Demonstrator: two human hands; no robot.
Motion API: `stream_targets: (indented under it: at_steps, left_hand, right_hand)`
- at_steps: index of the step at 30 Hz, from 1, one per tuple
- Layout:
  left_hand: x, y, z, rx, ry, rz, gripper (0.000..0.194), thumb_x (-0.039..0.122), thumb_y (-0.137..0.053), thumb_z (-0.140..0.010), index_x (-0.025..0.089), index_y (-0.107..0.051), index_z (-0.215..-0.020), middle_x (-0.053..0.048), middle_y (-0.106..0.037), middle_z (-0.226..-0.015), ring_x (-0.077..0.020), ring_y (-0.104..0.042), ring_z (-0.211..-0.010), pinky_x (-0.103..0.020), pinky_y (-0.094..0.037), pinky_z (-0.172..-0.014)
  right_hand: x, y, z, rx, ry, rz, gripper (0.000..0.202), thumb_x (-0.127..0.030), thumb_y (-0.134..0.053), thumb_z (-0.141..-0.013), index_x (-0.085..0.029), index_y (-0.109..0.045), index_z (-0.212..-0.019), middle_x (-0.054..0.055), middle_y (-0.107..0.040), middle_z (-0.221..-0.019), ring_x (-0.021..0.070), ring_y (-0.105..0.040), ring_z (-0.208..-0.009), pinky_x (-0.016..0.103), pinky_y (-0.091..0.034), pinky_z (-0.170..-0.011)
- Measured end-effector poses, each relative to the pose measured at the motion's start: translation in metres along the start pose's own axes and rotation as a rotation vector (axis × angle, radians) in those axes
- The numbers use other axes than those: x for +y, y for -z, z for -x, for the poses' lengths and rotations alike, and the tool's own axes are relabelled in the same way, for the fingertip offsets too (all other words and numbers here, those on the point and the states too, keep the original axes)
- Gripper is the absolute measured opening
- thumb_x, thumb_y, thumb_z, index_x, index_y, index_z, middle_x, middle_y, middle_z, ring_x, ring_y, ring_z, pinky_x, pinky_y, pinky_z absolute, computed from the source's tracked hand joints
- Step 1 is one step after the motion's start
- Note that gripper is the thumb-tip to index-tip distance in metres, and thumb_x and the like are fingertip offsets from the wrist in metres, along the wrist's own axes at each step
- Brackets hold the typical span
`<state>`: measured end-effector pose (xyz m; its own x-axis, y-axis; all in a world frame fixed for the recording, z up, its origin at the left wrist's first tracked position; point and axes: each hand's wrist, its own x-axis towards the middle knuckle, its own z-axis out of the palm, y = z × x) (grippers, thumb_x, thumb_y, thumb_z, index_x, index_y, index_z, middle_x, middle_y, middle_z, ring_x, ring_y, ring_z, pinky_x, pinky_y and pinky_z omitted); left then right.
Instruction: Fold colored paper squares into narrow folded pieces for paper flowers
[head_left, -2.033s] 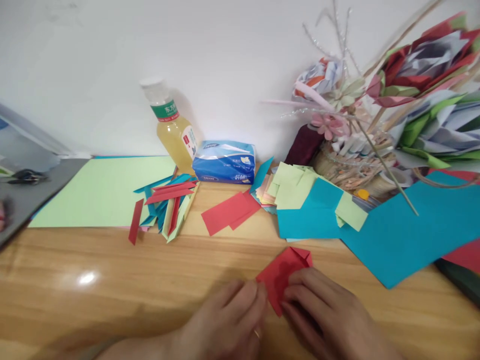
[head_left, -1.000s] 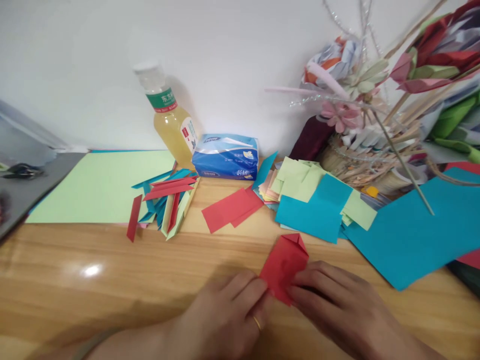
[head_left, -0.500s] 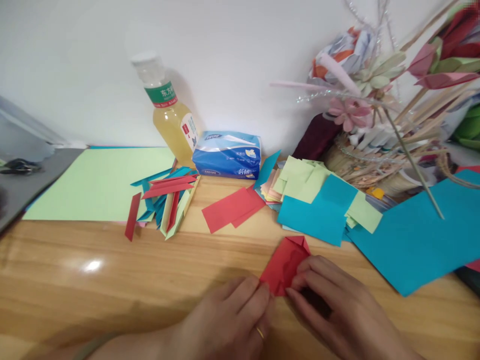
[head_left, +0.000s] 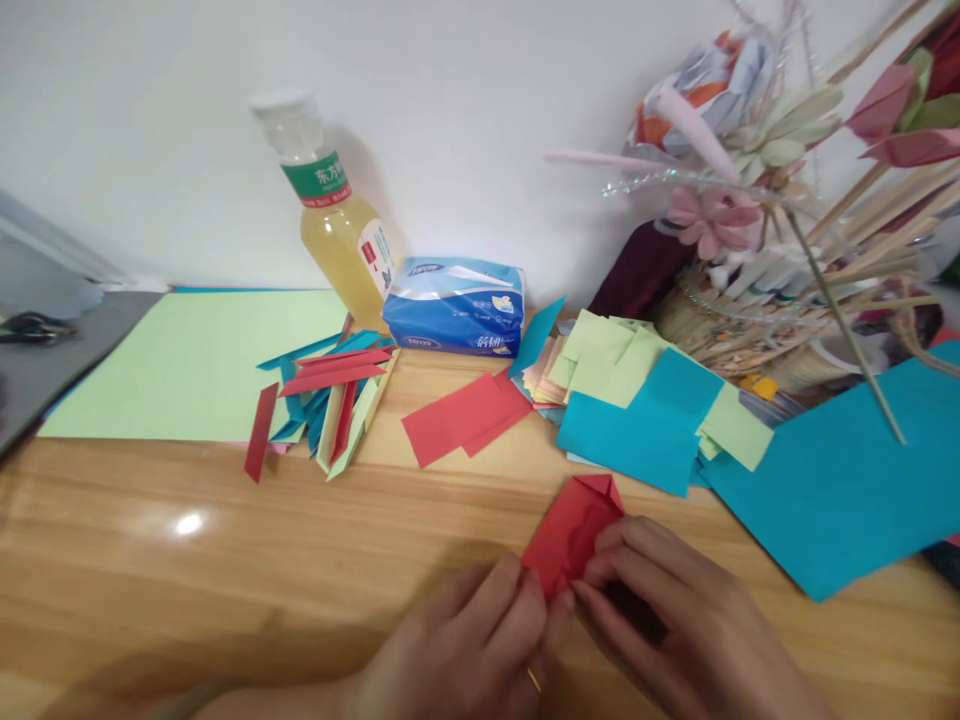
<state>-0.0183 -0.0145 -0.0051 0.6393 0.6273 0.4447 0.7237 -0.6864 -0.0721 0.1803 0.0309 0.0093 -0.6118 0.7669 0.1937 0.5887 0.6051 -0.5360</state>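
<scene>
A small red paper (head_left: 576,525) lies at the lower middle, its top corners folded inward. My left hand (head_left: 480,635), with a ring on one finger, pinches the paper's lower left edge. My right hand (head_left: 675,600) pinches its lower right side, fingertips close to those of my left hand. The bottom edge of the paper is partly hidden by the fingers. Beyond it rest two overlapping flat red strips (head_left: 450,420). Folded red, blue and green strips (head_left: 337,400) form a pile to the left.
A bottle of yellow drink (head_left: 341,240) and a blue tissue pack (head_left: 454,308) stand by the wall. Green sheets (head_left: 187,365) lie left. Green and blue cut papers (head_left: 637,420), a large blue sheet (head_left: 832,480) and a basket of paper flowers (head_left: 720,310) are right.
The fingertips of my left hand have shifted slightly right along the paper's bottom edge, closer to my right hand. The camera view has moved a little.
</scene>
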Motion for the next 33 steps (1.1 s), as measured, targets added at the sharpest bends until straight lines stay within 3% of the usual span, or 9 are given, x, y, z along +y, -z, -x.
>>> stream_targets:
  at_steps: [9,16,21,23,26,29,33]
  left_hand:
    - [0.004,-0.005,0.009,-0.127,-0.065,-0.055,0.034,0.022,-0.033,-0.095,0.013,-0.056,-0.119,-0.008,-0.06,-0.101,-0.0179,-0.054,-0.096,-0.029,-0.042,-0.085]
    - [0.003,-0.003,0.005,-0.124,-0.001,0.021,0.029,0.023,-0.037,-0.095,0.016,-0.057,-0.114,-0.006,-0.06,-0.096,-0.0173,-0.054,-0.094,-0.028,-0.044,-0.083]
    - [0.001,0.001,0.0,-0.073,0.049,0.077,0.026,0.018,-0.037,-0.095,0.017,-0.062,-0.099,-0.003,-0.061,-0.095,-0.015,-0.054,-0.089,-0.025,-0.044,-0.076]
    - [-0.001,0.003,-0.002,-0.031,0.065,0.094,0.027,0.016,-0.035,-0.095,0.017,-0.063,-0.094,-0.001,-0.061,-0.091,-0.0144,-0.055,-0.086,-0.024,-0.043,-0.073]
    - [-0.005,0.006,-0.005,-0.036,0.04,0.101,0.024,0.018,-0.038,-0.094,0.017,-0.062,-0.094,-0.001,-0.061,-0.089,-0.0158,-0.054,-0.086,-0.026,-0.043,-0.075]
    - [-0.009,0.007,-0.006,-0.057,0.007,0.102,0.019,0.02,-0.043,-0.091,0.016,-0.061,-0.096,-0.002,-0.061,-0.089,-0.0187,-0.054,-0.088,-0.031,-0.041,-0.08]
    - [-0.012,0.005,-0.006,-0.051,0.024,0.095,0.019,0.018,-0.044,-0.09,0.014,-0.06,-0.098,-0.003,-0.06,-0.085,-0.0192,-0.053,-0.084,-0.034,-0.041,-0.082]
  right_hand:
    - [-0.003,0.002,-0.001,0.005,-0.023,-0.001,0.02,-0.017,-0.044,-0.088,-0.021,-0.049,-0.069,0.002,-0.055,-0.069,0.0147,-0.054,-0.061,0.025,-0.044,-0.051]
    - [0.002,0.0,0.0,-0.012,-0.029,-0.003,0.016,-0.017,-0.045,-0.088,-0.021,-0.05,-0.074,0.001,-0.056,-0.073,0.0135,-0.056,-0.063,0.023,-0.045,-0.052]
    - [0.007,-0.001,0.004,-0.05,-0.046,0.001,0.019,-0.014,-0.041,-0.088,-0.022,-0.056,-0.078,0.002,-0.056,-0.08,0.0115,-0.057,-0.066,0.021,-0.046,-0.055]
    - [0.01,-0.001,0.007,0.001,0.0,0.038,0.023,-0.013,-0.04,-0.087,-0.022,-0.06,-0.081,0.002,-0.058,-0.08,0.0114,-0.057,-0.065,0.02,-0.046,-0.053]
    - [0.014,0.004,0.011,0.03,0.186,0.096,0.025,-0.013,-0.041,-0.088,-0.023,-0.063,-0.094,0.003,-0.063,-0.085,0.0134,-0.059,-0.072,0.023,-0.048,-0.062]
    - [0.009,0.013,0.012,-0.025,0.346,0.146,0.028,-0.014,-0.042,-0.089,-0.022,-0.06,-0.108,0.003,-0.067,-0.089,0.0159,-0.061,-0.082,0.028,-0.05,-0.073]
    - [-0.013,0.014,0.013,-0.038,0.378,0.226,0.032,-0.014,-0.034,-0.092,-0.018,-0.063,-0.105,0.003,-0.069,-0.088,0.017,-0.063,-0.083,0.028,-0.052,-0.074]
